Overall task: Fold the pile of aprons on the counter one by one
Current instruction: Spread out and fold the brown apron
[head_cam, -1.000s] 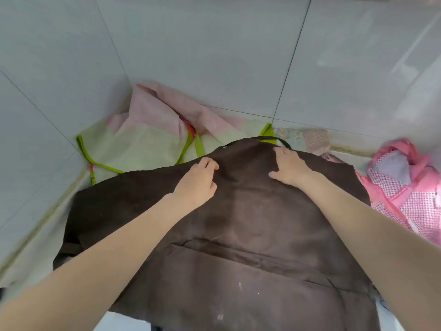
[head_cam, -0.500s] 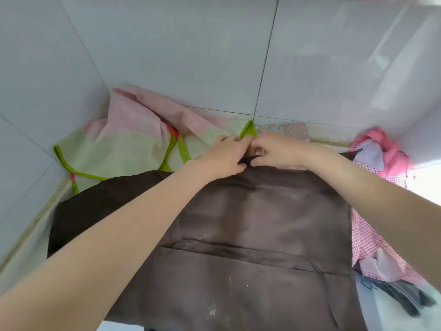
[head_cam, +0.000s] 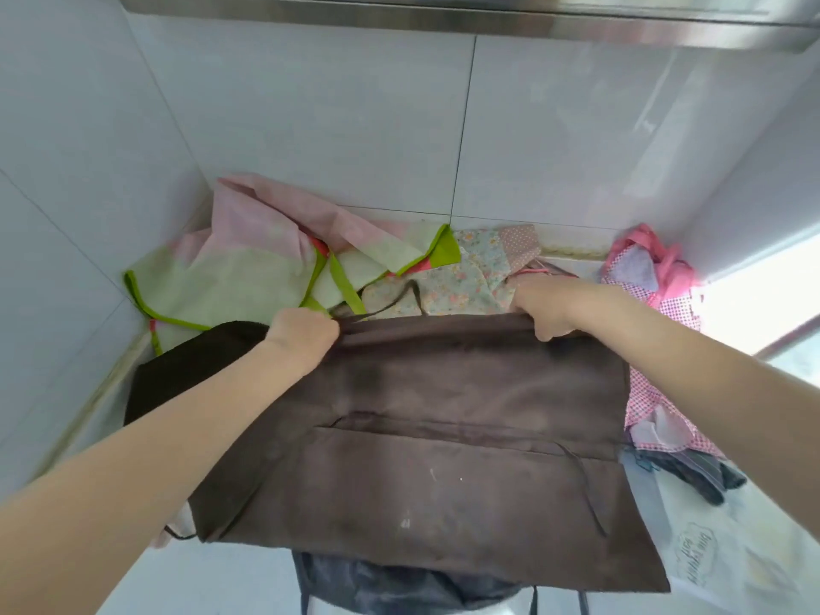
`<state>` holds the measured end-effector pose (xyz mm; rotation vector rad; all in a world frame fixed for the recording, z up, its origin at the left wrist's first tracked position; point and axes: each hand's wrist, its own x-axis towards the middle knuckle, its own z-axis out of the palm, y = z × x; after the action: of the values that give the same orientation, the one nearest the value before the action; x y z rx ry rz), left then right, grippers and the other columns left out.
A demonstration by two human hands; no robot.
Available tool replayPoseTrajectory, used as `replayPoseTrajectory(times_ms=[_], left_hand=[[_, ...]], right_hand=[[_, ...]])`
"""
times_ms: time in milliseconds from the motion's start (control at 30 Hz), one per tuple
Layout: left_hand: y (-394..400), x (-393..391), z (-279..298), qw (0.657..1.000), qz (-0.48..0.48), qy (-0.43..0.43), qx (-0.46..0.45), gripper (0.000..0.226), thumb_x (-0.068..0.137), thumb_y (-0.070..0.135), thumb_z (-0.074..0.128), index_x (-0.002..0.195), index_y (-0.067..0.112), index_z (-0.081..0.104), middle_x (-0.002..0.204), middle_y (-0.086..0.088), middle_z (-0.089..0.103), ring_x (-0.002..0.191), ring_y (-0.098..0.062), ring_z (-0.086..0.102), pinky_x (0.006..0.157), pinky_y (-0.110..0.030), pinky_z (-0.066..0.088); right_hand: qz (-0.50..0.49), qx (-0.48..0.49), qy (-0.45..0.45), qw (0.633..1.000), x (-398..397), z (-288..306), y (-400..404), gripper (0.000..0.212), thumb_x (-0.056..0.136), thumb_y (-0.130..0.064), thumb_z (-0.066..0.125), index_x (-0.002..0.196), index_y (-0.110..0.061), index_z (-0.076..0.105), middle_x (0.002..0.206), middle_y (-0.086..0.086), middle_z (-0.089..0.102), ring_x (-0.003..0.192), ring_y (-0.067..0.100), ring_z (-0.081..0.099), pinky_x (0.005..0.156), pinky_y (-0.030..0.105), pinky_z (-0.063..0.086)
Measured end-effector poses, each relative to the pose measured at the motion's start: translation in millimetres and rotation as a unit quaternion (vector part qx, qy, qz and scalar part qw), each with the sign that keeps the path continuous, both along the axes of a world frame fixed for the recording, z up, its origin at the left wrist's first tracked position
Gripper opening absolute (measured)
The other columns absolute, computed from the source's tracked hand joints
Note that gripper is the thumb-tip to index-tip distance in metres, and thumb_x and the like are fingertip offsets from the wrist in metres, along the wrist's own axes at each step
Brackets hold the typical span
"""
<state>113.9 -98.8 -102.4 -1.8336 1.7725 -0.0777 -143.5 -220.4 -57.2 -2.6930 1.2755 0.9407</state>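
Centrally, the brown apron (head_cam: 443, 437) is pinched along its far edge by left hand (head_cam: 304, 332) and right hand (head_cam: 543, 308), each grip curled, its long axis running left to right and its body lying toward the lower frame.

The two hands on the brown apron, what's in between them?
In the head view, only the brown apron's bunched top edge stretches between the left hand and the right hand. Just behind it lies a floral apron.

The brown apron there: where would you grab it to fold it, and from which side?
By its far top edge, near the two ends, coming from the near side over the cloth. The brown apron lies flat with that edge bunched into a ridge, and the left hand and right hand already grip it there, ready to pull it back.
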Motion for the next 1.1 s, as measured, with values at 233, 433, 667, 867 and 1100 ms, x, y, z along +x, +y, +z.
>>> replayPoseTrajectory(times_ms=[233, 433, 667, 867, 1100], left_hand=[[33, 12, -16, 0.97, 0.062, 0.115, 0.205, 0.052, 0.091, 0.026, 0.055, 0.14, 0.016, 0.038, 0.134, -0.01, 0.047, 0.122, -0.026, 0.046, 0.093, -0.032, 0.041], [2, -9, -27, 0.975, 0.019, 0.22, 0.025, 0.053, 0.093, 0.015, 0.047, 0.143, 0.014, 0.03, 0.141, -0.007, 0.035, 0.12, -0.03, 0.048, 0.091, -0.041, 0.046], [-39, -59, -54, 0.966, 0.044, 0.255, 0.001, 0.062, 0.097, 0.012, 0.043, 0.15, 0.008, 0.011, 0.141, -0.016, 0.037, 0.114, -0.036, 0.053, 0.083, -0.042, 0.045], [-71, -55, -44, 0.934, 0.113, 0.339, 0.018, 0.026, 0.1, 0.019, 0.038, 0.116, 0.007, 0.055, 0.067, -0.002, 0.062, 0.053, -0.014, 0.063, 0.06, -0.025, 0.045], [-83, -48, -45, 0.922, 0.083, 0.378, 0.003, 0.024, 0.1, 0.026, 0.04, 0.116, 0.011, 0.049, 0.098, -0.01, 0.069, 0.053, -0.012, 0.062, 0.054, -0.025, 0.046]], right_hand=[[-0.105, 0.28, 0.044, 0.953, 5, -55, 55, 0.024, 0.083, -0.029, 0.069, 0.094, -0.012, 0.056, 0.078, 0.001, 0.057, 0.075, 0.02, 0.059, 0.058, 0.025, 0.045], [-0.076, 0.059, -0.23, 0.968, -2, -59, 23, 0.018, 0.087, -0.013, 0.058, 0.105, -0.012, 0.056, 0.107, 0.008, 0.058, 0.099, 0.027, 0.058, 0.082, 0.033, 0.045], [-0.174, 0.061, -0.151, 0.971, -24, -60, 0, 0.017, 0.088, -0.002, 0.052, 0.104, -0.005, 0.05, 0.075, 0.012, 0.064, 0.054, 0.017, 0.063, 0.056, 0.028, 0.05], [-0.251, 0.075, -0.121, 0.957, -48, -45, -26, 0.024, 0.088, -0.002, 0.057, 0.071, -0.008, 0.042, 0.042, 0.007, 0.06, 0.027, 0.006, 0.049, 0.036, 0.019, 0.042], [-0.188, 0.131, -0.171, 0.958, -4, -58, -27, 0.025, 0.088, -0.006, 0.054, 0.112, -0.008, 0.049, 0.08, 0.011, 0.069, 0.043, 0.012, 0.058, 0.043, 0.022, 0.046]])
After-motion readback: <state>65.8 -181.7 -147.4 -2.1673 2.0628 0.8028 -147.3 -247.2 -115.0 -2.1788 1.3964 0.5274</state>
